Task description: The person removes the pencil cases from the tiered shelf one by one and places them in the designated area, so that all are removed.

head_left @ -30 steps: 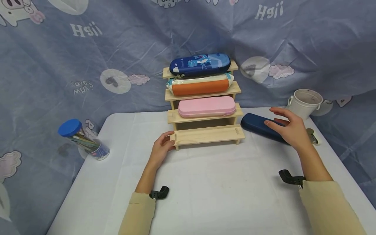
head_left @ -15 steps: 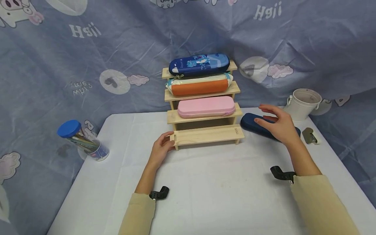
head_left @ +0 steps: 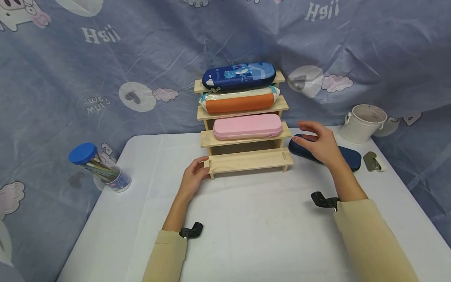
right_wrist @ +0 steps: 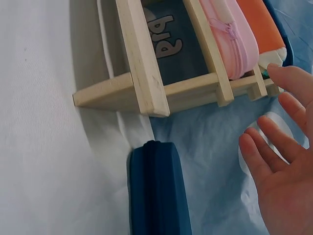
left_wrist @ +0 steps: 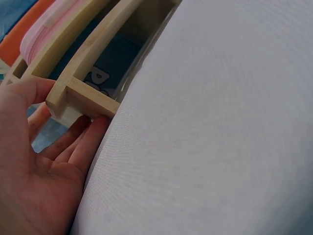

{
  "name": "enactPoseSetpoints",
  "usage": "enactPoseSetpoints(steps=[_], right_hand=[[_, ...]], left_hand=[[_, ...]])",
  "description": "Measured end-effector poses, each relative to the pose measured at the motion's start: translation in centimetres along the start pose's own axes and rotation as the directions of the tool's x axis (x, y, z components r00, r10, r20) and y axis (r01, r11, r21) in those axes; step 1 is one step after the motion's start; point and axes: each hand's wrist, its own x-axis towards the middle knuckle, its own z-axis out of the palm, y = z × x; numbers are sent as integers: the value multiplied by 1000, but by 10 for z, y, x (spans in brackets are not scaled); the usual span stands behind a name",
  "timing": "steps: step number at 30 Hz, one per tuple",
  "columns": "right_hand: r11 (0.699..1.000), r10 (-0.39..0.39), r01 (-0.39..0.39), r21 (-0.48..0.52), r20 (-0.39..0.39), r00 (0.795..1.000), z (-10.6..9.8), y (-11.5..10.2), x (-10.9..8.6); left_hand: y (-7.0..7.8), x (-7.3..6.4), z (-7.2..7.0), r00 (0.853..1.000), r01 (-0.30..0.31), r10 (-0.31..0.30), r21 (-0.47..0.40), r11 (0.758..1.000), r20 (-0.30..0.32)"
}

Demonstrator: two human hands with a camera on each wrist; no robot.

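A stepped wooden shelf (head_left: 246, 161) stands at the back of the table. My left hand (head_left: 192, 179) grips the left end of its lowest step; in the left wrist view the thumb lies at the board's corner and the fingers at its end. Above the navy pencil case (head_left: 350, 157), which lies right of the shelf, hovers my right hand (head_left: 323, 145), fingers spread and holding nothing. On the upper steps sit a pink pencil case (head_left: 248, 126), an orange and white pencil case (head_left: 239, 104) and a blue printed pencil case (head_left: 239, 76). The lowest step bears nothing.
A white bucket (head_left: 363, 124) stands at the back right, with a stapler-like metal and white item (head_left: 373, 161) in front of it. To the left is a clear jar (head_left: 105, 172) of sticks with a blue lid. A printed blue cloth (head_left: 158, 47) hangs behind.
My right hand has moved left over the navy pencil case, toward the shelf, uncovering the case's right end. The case stays where it lay. My left hand keeps its hold on the shelf.
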Motion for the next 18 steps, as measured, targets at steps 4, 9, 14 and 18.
enactPoseSetpoints(steps=[4,9,14,18], right_hand=[[1000,4,-4,-11,15,1000,4,-5,2],[999,26,-25,-28,37,999,8,22,19],[999,23,-22,-27,49,999,11,24,26],[1000,8,-7,-22,58,998,15,20,29]], left_hand=[[1,0,0,1000,1,-1,6,1000,0],[1,0,-1,1000,4,-4,19,1000,1],[1,0,-1,1000,1,-1,23,1000,1],[0,0,-1,1000,-2,2,25,1000,0]])
